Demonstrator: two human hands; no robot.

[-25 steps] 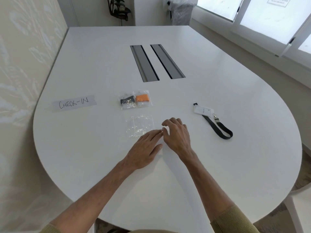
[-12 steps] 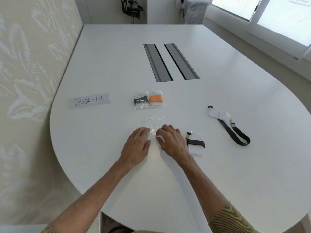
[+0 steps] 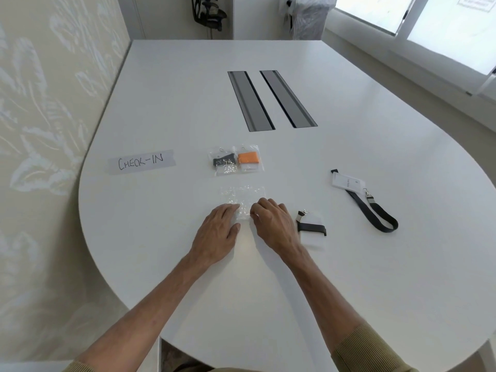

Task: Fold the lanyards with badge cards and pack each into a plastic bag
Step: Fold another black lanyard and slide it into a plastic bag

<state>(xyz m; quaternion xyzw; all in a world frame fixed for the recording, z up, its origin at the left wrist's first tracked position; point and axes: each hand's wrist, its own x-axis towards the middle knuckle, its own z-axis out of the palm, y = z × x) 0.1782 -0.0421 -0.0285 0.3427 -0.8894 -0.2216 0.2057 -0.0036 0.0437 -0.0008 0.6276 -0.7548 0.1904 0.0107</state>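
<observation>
My left grip [image 3: 218, 229] pressed flat on the near edge of the empty bag [image 3: 241, 195], frame centre. My right grip [image 3: 271, 224] curled there, pinch unclear. The folded lanyard [image 3: 311, 226] lay just right of it, strap crosswise.

two packed bags [image 3: 225, 163] — one empty bag [image 3: 241, 194], one folded lanyard [image 3: 311, 226], one unfolded lanyard [image 3: 375, 213], one label [image 3: 141, 161] — two table slots [image 3: 251, 103].

Bright window [image 3: 445, 25] daylight, soft shadows, wide-angle distortion

left hand [image 3: 217, 232] + right hand [image 3: 273, 224] | touching near edge of plastic bag [image 3: 241, 194] | folded lanyard [image 3: 311, 226] beside right
</observation>
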